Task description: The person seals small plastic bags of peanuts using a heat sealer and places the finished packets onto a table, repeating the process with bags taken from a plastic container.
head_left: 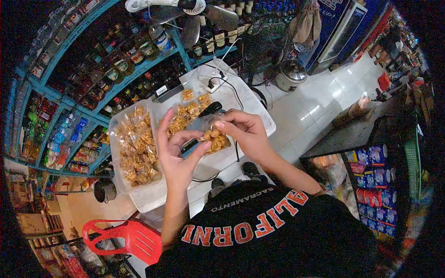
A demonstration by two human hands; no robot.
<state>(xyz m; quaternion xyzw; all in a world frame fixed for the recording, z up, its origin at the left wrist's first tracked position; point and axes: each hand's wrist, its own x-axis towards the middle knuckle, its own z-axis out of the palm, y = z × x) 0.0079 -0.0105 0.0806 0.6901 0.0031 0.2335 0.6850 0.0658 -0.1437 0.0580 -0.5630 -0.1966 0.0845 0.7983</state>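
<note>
Between my two hands is a small clear bag of brown nuts or snacks [216,142]. My right hand [245,132] grips its top, thumb and fingers pinched together. The thumb and index finger of my left hand [181,147] meet at the bag's left edge, and its other fingers are spread. Behind my hands, several filled bags [183,116] lie on the white table [252,109]. A clear plastic tub [156,178] full of similar bags stands left of my left hand. A dark object, partly hidden, lies behind the held bag.
A power strip [214,85] with cables and a dark box [168,92] sit at the table's far side. A fan [190,11] stands beyond. Blue shelves [116,88] of bottles rise at the left. A red chair [139,238] is at lower left, a metal pot [291,75] beyond the table.
</note>
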